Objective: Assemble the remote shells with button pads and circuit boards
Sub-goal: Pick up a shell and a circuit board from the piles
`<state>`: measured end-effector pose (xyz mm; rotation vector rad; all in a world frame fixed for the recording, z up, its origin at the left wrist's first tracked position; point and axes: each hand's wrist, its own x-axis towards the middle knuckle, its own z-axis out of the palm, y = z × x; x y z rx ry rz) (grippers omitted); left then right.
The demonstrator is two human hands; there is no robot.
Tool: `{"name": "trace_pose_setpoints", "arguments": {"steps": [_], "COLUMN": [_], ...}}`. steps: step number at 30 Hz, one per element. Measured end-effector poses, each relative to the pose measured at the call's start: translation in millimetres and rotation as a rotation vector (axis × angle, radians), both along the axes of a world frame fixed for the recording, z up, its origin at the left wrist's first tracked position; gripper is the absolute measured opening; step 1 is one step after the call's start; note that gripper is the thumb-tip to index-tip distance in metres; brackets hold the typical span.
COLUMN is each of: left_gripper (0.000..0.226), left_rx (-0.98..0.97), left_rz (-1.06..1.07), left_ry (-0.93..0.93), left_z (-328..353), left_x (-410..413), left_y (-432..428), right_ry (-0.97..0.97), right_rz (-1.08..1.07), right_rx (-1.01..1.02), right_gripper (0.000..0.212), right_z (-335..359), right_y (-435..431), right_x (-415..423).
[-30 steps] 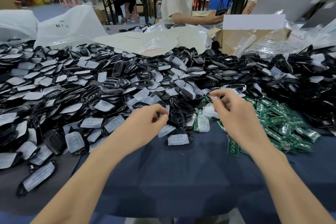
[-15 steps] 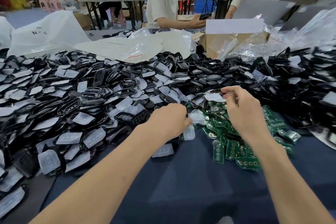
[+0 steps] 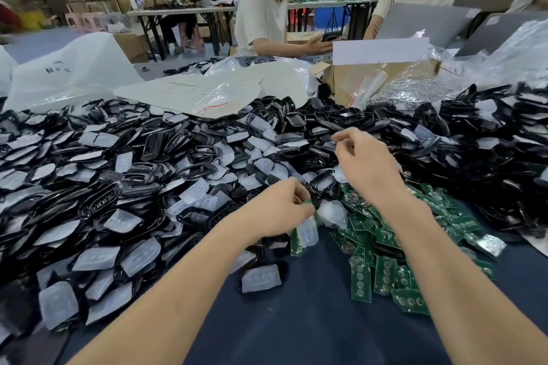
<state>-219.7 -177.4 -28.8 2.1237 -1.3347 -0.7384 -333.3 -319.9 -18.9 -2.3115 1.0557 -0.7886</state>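
Glossy black remote shells (image 3: 189, 170) lie heaped left of and beyond the hands, strewn with frosted translucent white button pads (image 3: 96, 258). Green circuit boards (image 3: 361, 281) with silvery round contacts lie under the right hand (image 3: 366, 163), on a dark navy table (image 3: 296, 326).

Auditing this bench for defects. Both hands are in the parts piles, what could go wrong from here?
1. The left hand works where translucent button pads overlap green circuit boards; its grip may lift two parts together.
2. Bare-hand contact with the boards could smudge their contacts.
3. The right hand hovers over the heaped black shells; a nudge may slide them into the boards.
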Motion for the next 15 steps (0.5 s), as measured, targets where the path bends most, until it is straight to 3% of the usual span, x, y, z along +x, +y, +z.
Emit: {"name": "trace_pose_setpoints", "arguments": {"steps": [4, 8, 15], "left_gripper": [0.011, 0.008, 0.011], "left_rx": [-0.144, -0.317, -0.535], "left_rz": [0.142, 0.258, 0.289], "left_ry": [0.190, 0.304, 0.095], "left_z": [0.9, -3.0, -16.0], "left_x": [20.4, 41.5, 59.8], "left_y": [4.2, 8.8, 14.7], "right_ry": [0.195, 0.491, 0.403], "right_rz": [0.065, 0.107, 0.068], "right_rx": [0.016, -0.022, -0.061], "right_gripper": [0.027, 0.054, 0.058], "right_z": [0.1, -16.2, -34.1], "right_y": [-8.9, -7.0, -6.9], "right_x": [32.2, 50.4, 48.3]}}
